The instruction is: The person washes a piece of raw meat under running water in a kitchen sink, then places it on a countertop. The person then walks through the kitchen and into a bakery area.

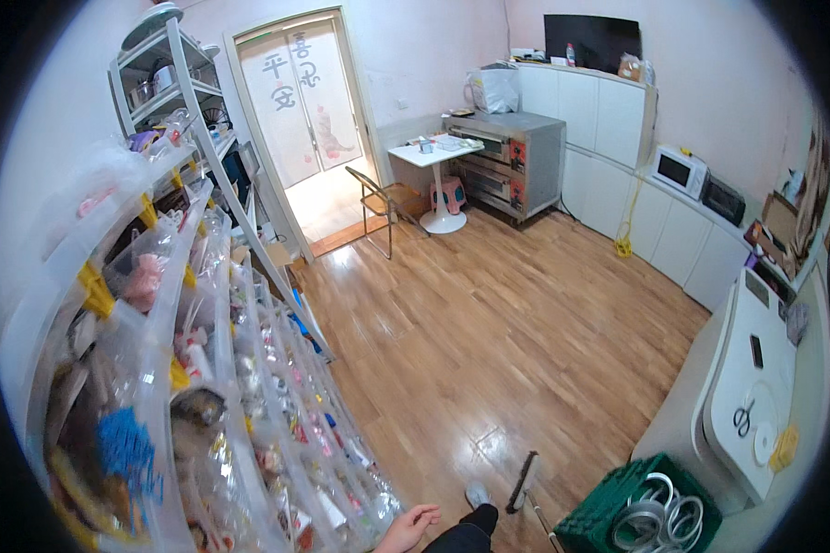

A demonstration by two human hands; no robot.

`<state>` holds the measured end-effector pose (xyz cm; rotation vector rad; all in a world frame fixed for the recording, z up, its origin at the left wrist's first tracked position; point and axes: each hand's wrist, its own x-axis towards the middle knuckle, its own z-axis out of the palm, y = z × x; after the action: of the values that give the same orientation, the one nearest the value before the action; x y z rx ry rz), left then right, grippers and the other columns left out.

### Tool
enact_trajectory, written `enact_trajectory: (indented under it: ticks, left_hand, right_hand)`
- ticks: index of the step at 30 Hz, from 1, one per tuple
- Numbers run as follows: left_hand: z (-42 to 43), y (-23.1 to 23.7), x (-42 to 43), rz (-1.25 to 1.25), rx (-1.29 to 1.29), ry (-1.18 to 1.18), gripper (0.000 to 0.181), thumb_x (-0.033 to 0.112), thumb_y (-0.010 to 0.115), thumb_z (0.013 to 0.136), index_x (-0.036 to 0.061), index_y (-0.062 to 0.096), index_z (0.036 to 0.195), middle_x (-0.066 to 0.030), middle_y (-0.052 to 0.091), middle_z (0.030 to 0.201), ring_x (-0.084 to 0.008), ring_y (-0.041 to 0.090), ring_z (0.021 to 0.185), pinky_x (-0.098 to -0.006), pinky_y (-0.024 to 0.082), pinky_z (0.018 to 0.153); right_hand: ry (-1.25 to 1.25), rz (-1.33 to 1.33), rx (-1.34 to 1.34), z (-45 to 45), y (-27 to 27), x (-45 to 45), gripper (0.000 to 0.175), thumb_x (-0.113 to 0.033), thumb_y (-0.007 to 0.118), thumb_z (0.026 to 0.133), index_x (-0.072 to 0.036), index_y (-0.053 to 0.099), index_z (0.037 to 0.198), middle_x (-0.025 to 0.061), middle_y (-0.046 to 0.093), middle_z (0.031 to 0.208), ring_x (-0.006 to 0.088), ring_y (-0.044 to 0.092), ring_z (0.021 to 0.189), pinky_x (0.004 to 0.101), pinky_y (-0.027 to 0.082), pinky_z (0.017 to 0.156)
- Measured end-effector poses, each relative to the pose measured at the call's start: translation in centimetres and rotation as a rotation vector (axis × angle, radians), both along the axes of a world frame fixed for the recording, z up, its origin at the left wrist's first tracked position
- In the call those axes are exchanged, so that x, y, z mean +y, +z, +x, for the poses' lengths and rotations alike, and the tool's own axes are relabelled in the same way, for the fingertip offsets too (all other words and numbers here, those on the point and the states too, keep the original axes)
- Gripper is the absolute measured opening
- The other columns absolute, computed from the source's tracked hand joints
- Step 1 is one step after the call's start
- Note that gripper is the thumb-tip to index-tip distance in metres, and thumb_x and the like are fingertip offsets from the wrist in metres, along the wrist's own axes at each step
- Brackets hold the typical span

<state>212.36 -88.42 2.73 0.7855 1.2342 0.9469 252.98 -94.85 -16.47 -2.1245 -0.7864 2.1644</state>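
My left hand (411,527) hangs at the bottom edge, beside the plastic bins, its fingers loosely curled and nothing seen in it. My right hand is out of view. To the right of my shoe (478,495) a push broom (523,482) rests its bristle head on the wood floor (498,332); its handle (542,521) runs out at the bottom edge, and what holds it is not seen.
Clear stacked bins (235,387) full of small goods line the left. At lower right stand a green crate (595,501) with metal rings and a white chest (692,387) bearing scissors (743,418). Farther off are a folding chair (391,197), a round-based table (429,155) and a deck oven (505,166).
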Motion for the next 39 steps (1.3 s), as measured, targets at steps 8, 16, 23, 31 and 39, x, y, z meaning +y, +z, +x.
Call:
enact_trajectory:
  ticks: [8,16,23,31,39]
  left_hand:
    - [-2.0,-5.7,18.8,0.226,0.177,0.200,0.023,0.005,0.045,0.093,0.0011,0.057,0.111,-0.0087,0.064,0.101,-0.0173,0.060,0.093,-0.0290,0.049,0.080]
    - [-5.7,-7.4,34.0,0.057,0.273,0.193,0.026,0.013,0.045,0.095,0.0017,0.055,0.116,-0.0096,0.063,0.102,-0.0199,0.060,0.095,-0.0297,0.047,0.083]
    - [-8.6,-1.5,54.6,-0.006,0.340,0.409,0.027,0.015,0.045,0.095,0.0024,0.056,0.116,-0.0102,0.063,0.103,-0.0209,0.059,0.097,-0.0306,0.047,0.084]
    - [-16.4,1.7,66.9,-0.018,0.354,0.800,0.027,0.017,0.045,0.095,0.0033,0.056,0.116,-0.0109,0.063,0.104,-0.0221,0.059,0.098,-0.0315,0.046,0.086]
    - [-33.7,1.8,83.7,-0.008,0.414,0.881,0.028,0.019,0.045,0.095,0.0041,0.057,0.115,-0.0116,0.063,0.105,-0.0232,0.059,0.100,-0.0324,0.045,0.087]
  right_hand:
    - [0.127,0.259,-0.349,2.7,9.0,18.6,0.032,-0.032,0.047,0.088,-0.005,0.059,0.075,0.0145,0.060,0.069,0.0267,0.063,0.069,0.0366,0.048,0.055]
    - [0.292,0.378,-0.514,2.0,10.3,39.8,0.034,-0.034,0.049,0.087,-0.004,0.061,0.077,0.0149,0.061,0.070,0.0274,0.064,0.071,0.0380,0.048,0.058]
    - [0.638,0.497,-0.540,-3.8,9.4,69.4,0.036,-0.036,0.050,0.086,-0.004,0.063,0.079,0.0152,0.063,0.071,0.0280,0.064,0.072,0.0392,0.048,0.060]
    - [1.171,0.673,-0.402,-23.7,9.1,100.3,0.039,-0.039,0.052,0.085,-0.003,0.065,0.081,0.0155,0.064,0.072,0.0287,0.065,0.073,0.0406,0.049,0.063]
    - [1.296,0.614,-0.377,-43.4,9.8,116.3,0.042,-0.042,0.053,0.084,-0.002,0.067,0.083,0.0159,0.065,0.073,0.0293,0.065,0.075,0.0419,0.049,0.066]
